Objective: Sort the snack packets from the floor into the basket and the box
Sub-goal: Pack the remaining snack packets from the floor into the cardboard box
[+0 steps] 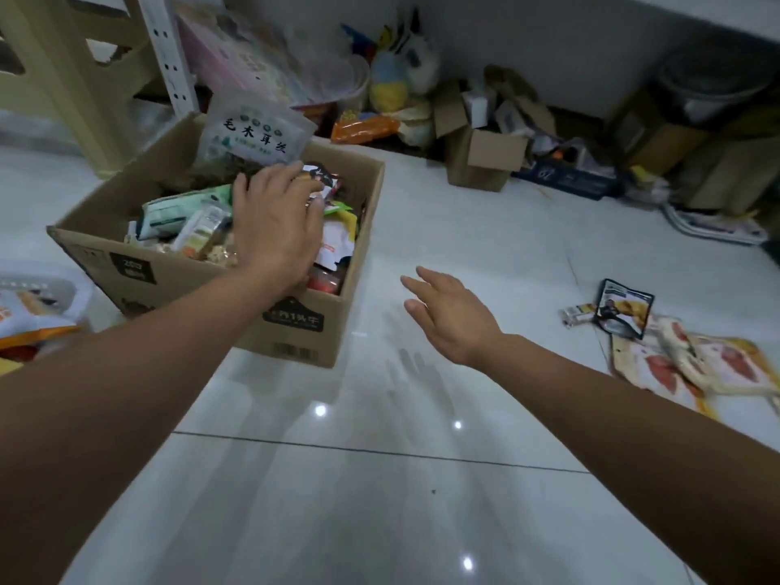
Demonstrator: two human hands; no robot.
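Observation:
A brown cardboard box (291,331) stands on the floor at the left, packed with snack packets. A tall grey pouch (253,133) with black lettering sticks up at its back. My left hand (274,225) reaches palm-down into the box, with its fingers and thumb curled on a small black-and-white packet (321,176). Over the bare tiles to the right of the box, my right hand (447,314) hovers with its fingers spread and nothing in it. On the floor at the right lie a black packet (624,308), a small bar (576,315) and large white-and-red packets (713,367).
More packets, white and orange (29,306), sit at the left edge; what holds them is cut off. A cream stool (63,78) and a white shelf post (166,52) stand behind the box. Cardboard boxes (481,158) and clutter line the back wall. Glossy white tiles (380,479) fill the foreground.

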